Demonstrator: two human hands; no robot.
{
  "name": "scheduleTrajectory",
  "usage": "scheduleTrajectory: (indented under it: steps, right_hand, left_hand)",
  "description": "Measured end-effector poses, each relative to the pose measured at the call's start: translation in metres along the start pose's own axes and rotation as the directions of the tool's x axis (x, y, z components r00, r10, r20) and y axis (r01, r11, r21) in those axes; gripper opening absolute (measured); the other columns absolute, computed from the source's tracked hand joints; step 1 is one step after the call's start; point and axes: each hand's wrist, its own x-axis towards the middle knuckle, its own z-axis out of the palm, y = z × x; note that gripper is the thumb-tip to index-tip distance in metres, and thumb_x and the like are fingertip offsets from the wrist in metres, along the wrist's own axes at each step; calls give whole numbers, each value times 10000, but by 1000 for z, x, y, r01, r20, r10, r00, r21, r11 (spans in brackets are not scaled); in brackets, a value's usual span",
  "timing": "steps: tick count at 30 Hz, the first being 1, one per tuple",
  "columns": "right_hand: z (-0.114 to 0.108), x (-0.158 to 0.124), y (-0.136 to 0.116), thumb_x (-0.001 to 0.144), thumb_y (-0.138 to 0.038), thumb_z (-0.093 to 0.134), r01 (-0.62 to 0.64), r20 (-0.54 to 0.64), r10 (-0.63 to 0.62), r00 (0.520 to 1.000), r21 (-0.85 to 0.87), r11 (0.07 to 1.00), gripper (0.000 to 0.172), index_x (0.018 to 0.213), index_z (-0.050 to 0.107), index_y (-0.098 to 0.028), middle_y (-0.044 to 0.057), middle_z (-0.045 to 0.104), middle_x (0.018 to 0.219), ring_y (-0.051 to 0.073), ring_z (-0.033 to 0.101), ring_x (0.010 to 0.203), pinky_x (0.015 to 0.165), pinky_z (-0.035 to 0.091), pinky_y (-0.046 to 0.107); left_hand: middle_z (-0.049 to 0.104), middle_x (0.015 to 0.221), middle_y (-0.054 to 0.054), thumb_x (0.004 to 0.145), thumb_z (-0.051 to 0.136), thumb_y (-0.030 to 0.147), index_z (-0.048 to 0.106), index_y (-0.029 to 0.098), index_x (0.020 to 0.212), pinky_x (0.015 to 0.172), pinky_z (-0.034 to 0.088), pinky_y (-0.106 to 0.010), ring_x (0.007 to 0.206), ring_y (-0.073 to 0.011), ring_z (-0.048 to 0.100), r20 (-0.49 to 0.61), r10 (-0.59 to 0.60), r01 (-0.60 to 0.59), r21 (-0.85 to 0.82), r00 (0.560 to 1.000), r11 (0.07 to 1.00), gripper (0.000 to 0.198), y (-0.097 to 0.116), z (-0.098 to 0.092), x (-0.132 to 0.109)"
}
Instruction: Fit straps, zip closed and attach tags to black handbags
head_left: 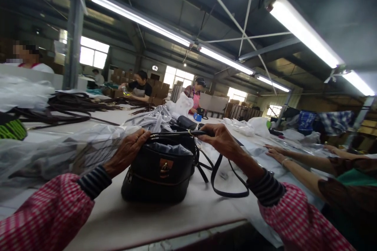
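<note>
A black handbag stands upright on the table in front of me, with a gold clasp on its front. Its top gapes, and grey-white stuffing shows inside. My left hand is closed at the left end of the bag's top edge, by the zipper. At the right end my right hand pinches the top edge near a strap fitting. A thin black strap trails from the bag and loops on the table to the right.
Clear plastic bags lie at left, near a pile of dark brown straps. White strips are heaped behind the handbag. A co-worker's hands rest on plastic sheets at right. Other people work farther back. The table's front edge runs close to me.
</note>
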Motion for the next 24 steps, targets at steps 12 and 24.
scheduleTrajectory:
  steps: [12,24]
  right_hand:
    - [-3,25,-8,771,-390,787,86,81,-102,991,180,980,271,860,802,-134,7,660,737,128,536,696,639,377,259]
    - [-22,43,-20,768,-423,771,-19,217,-11,976,134,991,303,820,722,-129,-35,550,587,64,406,505,474,265,216]
  left_hand:
    - [668,1103,-52,876,615,595,666,210,1109,926,463,-360,1059,-266,600,358,296,-355,108,885,929,453,71,-3,29]
    - [601,680,-8,840,654,465,698,119,864,534,335,-227,611,-114,509,506,296,-231,-189,810,955,350,113,30,59]
